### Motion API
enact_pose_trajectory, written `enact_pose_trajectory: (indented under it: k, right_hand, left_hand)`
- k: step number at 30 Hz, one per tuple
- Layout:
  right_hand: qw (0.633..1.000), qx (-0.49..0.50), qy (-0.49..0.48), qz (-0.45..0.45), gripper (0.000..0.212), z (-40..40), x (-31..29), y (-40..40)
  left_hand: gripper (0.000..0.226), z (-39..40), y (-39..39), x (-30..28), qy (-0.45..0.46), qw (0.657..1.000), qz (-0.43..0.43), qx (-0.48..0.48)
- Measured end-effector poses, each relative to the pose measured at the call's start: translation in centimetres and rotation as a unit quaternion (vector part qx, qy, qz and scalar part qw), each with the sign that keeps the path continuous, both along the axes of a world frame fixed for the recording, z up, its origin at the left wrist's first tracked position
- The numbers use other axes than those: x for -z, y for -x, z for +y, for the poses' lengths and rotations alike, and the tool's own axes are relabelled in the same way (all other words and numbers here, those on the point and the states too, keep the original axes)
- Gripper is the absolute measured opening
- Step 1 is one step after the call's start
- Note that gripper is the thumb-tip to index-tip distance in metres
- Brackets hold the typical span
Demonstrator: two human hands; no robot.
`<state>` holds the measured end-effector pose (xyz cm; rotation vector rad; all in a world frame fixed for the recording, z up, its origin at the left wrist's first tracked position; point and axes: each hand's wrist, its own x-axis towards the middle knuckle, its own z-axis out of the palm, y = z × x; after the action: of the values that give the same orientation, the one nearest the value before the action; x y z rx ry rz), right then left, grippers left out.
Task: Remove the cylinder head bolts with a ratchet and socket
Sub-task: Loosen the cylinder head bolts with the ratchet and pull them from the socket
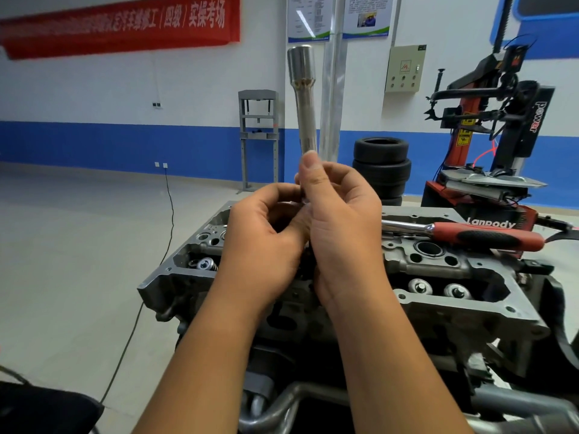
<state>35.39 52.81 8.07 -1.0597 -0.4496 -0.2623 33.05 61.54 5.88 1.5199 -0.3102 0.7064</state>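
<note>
Pinching a long chrome socket extension (304, 101) upright above the engine, our right hand (343, 220) curls its thumb and fingers around the lower shaft, thumb tip pressed flat against the metal. Our left hand (266, 233) curls its fingers in toward the bottom end of the same tool, though what the fingertips hold there is hidden behind the palms. The wider socket end points up toward the wall posters. Below our wrists lies the cylinder head (438, 270), valve springs showing in its open wells. A ratchet (463, 234) with a red and black handle rests across the head's far right edge, apart from both hands. Beyond it stand a stack of tyres (382, 167) and a red tyre changer (488, 145); a red banner (125, 26) hangs on the left wall.
</note>
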Motion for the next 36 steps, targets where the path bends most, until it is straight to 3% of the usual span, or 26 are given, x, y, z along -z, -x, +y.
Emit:
enact_pose_trajectory:
  k: [3, 8, 14, 19, 25, 30, 34, 36]
  right_hand:
    - [1.0, 0.009, 0.009, -0.006, 0.027, 0.02, 0.24, 0.03]
    - [1.0, 0.015, 0.025, -0.008, 0.035, 0.18, -0.03, 0.22]
    - [1.0, 0.011, 0.013, -0.018, 0.033, -0.02, 0.18, 0.2]
    - [1.0, 0.013, 0.006, -0.009, 0.036, 0.16, -0.05, 0.08]
    - [1.0, 0.005, -0.003, -0.017, 0.026, -0.01, 0.01, 0.29]
    - [1.0, 0.001, 0.002, -0.015, 0.034, -0.03, -0.17, 0.34]
    - [0.999, 0.0, -0.004, -0.034, 0.022, 0.01, -0.03, 0.26]
    - [0.999, 0.014, -0.005, -0.04, 0.021, -0.02, 0.06, 0.3]
  left_hand:
    - [0.014, 0.07, -0.11, 0.06, -0.02, 0.999, -0.008, -0.045]
    - [0.019, 0.34, 0.17, -0.22, 0.001, 0.998, 0.005, 0.07]
    - [0.017, 0.06, -0.29, 0.14, -0.004, 0.999, -0.017, -0.049]
    - [0.02, 0.48, 0.08, -0.15, 0.0, 0.998, 0.002, 0.07]
    - [0.021, 0.25, 0.17, -0.18, 0.011, 1.0, -0.012, 0.009]
    - [0.028, 0.31, 0.35, -0.31, -0.01, 0.997, -0.001, 0.077]
    - [0.032, 0.44, 0.23, -0.22, 0.005, 0.999, -0.013, 0.03]
    - [0.023, 0.32, 0.12, -0.23, 0.004, 1.0, -0.02, -0.007]
